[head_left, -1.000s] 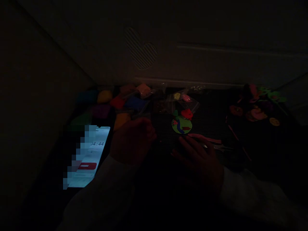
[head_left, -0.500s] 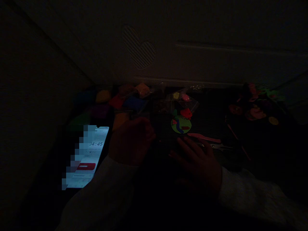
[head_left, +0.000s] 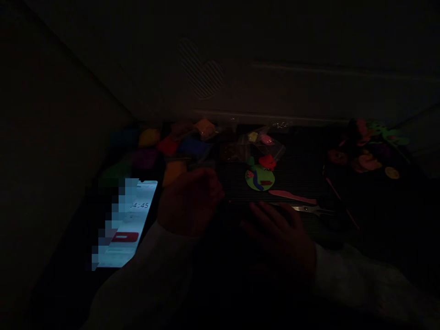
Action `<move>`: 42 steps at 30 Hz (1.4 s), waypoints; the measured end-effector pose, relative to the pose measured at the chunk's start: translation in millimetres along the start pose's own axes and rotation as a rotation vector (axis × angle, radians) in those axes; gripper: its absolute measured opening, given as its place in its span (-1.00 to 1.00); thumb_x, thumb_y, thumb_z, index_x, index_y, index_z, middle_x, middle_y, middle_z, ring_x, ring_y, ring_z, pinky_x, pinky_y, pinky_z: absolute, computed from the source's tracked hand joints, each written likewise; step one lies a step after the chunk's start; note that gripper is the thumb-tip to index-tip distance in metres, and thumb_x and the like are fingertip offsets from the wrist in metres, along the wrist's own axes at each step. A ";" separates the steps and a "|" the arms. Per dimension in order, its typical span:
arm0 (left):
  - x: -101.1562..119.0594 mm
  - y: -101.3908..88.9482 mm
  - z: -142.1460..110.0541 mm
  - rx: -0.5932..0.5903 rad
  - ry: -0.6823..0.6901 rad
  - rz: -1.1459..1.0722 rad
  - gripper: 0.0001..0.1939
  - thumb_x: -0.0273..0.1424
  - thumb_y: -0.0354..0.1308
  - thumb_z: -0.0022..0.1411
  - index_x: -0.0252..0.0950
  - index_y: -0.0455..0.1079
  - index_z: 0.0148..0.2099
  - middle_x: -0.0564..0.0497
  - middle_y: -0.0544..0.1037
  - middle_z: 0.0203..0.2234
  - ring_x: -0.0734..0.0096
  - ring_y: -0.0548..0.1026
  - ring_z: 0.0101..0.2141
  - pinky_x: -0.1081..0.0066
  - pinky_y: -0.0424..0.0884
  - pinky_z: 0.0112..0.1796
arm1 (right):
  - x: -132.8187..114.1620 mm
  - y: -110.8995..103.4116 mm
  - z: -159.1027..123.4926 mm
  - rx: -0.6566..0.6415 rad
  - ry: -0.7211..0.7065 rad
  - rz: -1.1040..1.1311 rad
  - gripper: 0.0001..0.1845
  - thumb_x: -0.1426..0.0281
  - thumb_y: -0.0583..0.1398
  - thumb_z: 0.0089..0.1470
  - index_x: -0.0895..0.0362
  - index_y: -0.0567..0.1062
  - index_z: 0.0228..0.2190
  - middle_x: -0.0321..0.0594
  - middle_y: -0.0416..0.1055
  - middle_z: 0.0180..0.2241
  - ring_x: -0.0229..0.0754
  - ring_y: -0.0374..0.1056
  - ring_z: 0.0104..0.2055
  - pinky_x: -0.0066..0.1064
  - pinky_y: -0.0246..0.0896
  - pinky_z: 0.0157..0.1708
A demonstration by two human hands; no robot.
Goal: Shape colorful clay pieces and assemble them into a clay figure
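Observation:
The scene is very dark. My left hand (head_left: 190, 201) rests on its side beside a lit phone (head_left: 132, 220), its fingers curled in; whatever they may hold is hidden. Palm down on the black surface lies my right hand (head_left: 280, 233), fingers stretched out; anything beneath it cannot be seen. Just beyond its fingertips is a green clay disc (head_left: 266, 176) with blue, brown and red pieces on it and a red lump at its top edge. A pink modelling knife (head_left: 292, 197) and scissors (head_left: 309, 209) lie beside my right hand.
Bags of coloured clay, among them a yellow bag (head_left: 149, 137) and a blue bag (head_left: 195, 147), line the back left. Small clay pieces (head_left: 367, 162) cluster at the far right, near a thin pink stick (head_left: 342, 204). A pale wall (head_left: 309, 91) with a striped heart (head_left: 202, 73) stands behind.
My right hand has drawn back slightly toward me, so more of the scissors and pink knife shows. My left hand stays in place. The phone's timer has moved from 44 to 45.

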State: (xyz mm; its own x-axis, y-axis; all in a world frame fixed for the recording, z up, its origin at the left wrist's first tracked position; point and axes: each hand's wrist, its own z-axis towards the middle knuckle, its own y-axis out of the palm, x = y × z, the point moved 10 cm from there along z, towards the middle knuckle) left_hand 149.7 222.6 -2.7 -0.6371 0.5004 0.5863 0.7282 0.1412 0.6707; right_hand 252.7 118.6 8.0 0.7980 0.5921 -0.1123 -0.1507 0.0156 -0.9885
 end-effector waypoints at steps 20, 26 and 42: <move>-1.1 -0.8 0.6 0.006 0.000 -0.013 -0.77 -0.43 -0.06 0.03 -0.39 0.36 -0.55 0.02 0.29 -0.67 0.56 0.25 -0.61 0.50 0.23 -0.57 | 25.9 -19.5 8.0 0.210 0.151 0.117 -0.73 0.25 0.10 0.00 0.10 0.43 -0.27 -0.18 0.31 -0.06 -0.08 0.12 0.03 -0.06 -0.16 0.04; -1.2 -0.1 -0.7 0.022 -0.005 -0.004 -0.75 -0.43 -0.08 0.04 -0.38 0.36 -0.56 0.02 0.28 -0.67 0.56 0.24 -0.61 0.51 0.21 -0.58 | 25.9 -26.8 14.8 0.293 0.158 0.113 -0.89 0.34 0.14 -0.02 0.10 0.45 -0.44 -0.25 0.39 -0.19 -0.13 0.18 -0.03 -0.11 -0.07 0.00; 1.7 -0.1 -1.1 0.029 0.011 0.016 -0.76 -0.43 -0.08 0.05 -0.37 0.35 -0.55 0.03 0.29 -0.67 0.56 0.24 -0.61 0.50 0.22 -0.57 | 17.5 -31.9 13.3 0.314 0.044 0.168 -0.78 0.33 0.15 -0.04 0.05 0.41 -0.27 -0.24 0.38 -0.21 -0.12 0.21 -0.08 -0.05 -0.07 -0.02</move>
State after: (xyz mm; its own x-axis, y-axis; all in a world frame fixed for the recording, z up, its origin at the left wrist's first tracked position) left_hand 148.3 222.5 -1.3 -0.6283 0.4929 0.6018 0.7450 0.1587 0.6479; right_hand 263.7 139.2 39.0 0.7701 0.5723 -0.2819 -0.4487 0.1719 -0.8770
